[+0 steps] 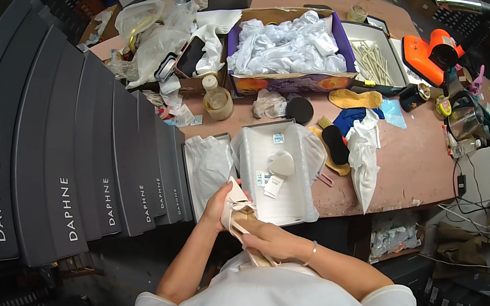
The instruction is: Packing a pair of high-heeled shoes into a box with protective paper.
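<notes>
My left hand (218,206) is closed around the front of a cream-coloured shoe (241,203) with a bow-like strap, held close to my body. My right hand (272,242) wraps the rear part of the same shoe, its fingers reaching into the opening. Just beyond my hands lies an open shoebox (282,209) lined with white tissue. Inside it are a white rounded object (282,163), a white tag (273,187) and small blue-and-white packets (278,138). Left of it sits a box part holding crumpled white paper (208,166).
Tall stacks of dark grey shoeboxes (55,152) rise at the left. On the pinkish table (413,163) stand a purple carton of white wads (292,50), a tray of sticks (376,61), a jar (218,99), a brush (335,144) and an orange device (424,59).
</notes>
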A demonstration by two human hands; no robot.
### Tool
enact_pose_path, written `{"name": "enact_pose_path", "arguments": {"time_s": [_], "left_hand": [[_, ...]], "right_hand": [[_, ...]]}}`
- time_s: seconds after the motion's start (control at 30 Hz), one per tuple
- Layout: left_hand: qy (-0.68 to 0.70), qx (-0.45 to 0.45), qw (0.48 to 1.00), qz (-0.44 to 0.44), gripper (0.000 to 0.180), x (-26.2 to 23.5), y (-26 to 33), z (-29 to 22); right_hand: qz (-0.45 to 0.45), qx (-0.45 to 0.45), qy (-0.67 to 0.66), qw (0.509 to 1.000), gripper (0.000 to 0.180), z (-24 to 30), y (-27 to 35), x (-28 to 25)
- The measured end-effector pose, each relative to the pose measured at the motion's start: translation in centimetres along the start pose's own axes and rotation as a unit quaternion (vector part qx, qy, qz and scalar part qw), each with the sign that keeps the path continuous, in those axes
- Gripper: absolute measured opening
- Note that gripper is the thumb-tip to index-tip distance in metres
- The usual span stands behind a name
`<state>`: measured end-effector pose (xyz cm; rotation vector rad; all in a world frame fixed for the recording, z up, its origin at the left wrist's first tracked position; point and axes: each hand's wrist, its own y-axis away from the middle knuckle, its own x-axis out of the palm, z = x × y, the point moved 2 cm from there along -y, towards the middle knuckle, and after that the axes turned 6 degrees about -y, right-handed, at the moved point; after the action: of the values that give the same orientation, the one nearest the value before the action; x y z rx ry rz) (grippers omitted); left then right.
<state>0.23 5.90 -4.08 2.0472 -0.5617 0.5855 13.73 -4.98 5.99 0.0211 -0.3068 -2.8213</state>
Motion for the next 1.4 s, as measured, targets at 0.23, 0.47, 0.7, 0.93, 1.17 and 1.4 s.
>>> {"name": "enact_pose_path", "arguments": {"time_s": [0.23, 0.47, 0.7, 0.93, 1.17, 1.4], "left_hand": [[0.087, -0.010, 0.992, 0.087, 0.055, 1.1, 1.1, 1.0], [0.154, 0.009, 0.987, 0.044, 0.061, 2.9, 5.7, 4.7], [0.127, 0.019, 0.992, 0.009, 0.066, 5.6, 5.3, 3.2], [0.034, 0.059, 0.998, 0.008, 0.073, 7.2, 5.4, 3.7], [0.060, 0.010, 0.997, -0.053, 0.059, 4.4, 5.6, 5.4], [0.100, 0.041, 0.993, -0.046, 0.059, 5.3, 6.4, 3.4]], "right_hand": [[-0.322, -0.036, 0.536, 0.779, 0.024, -6.2, -4.9, -12.6], [-0.290, -0.040, 0.411, 0.863, 0.016, -4.7, -2.4, -10.6], [-0.106, -0.106, 0.333, 0.931, 0.013, 2.0, 0.6, -4.3], [-0.201, -0.232, 0.334, 0.891, 0.014, -1.2, -2.6, -3.0], [-0.182, 0.003, 0.435, 0.882, 0.021, -0.8, -6.5, -11.5], [-0.275, -0.035, 0.550, 0.788, 0.018, -7.6, -9.0, -14.0]]}}
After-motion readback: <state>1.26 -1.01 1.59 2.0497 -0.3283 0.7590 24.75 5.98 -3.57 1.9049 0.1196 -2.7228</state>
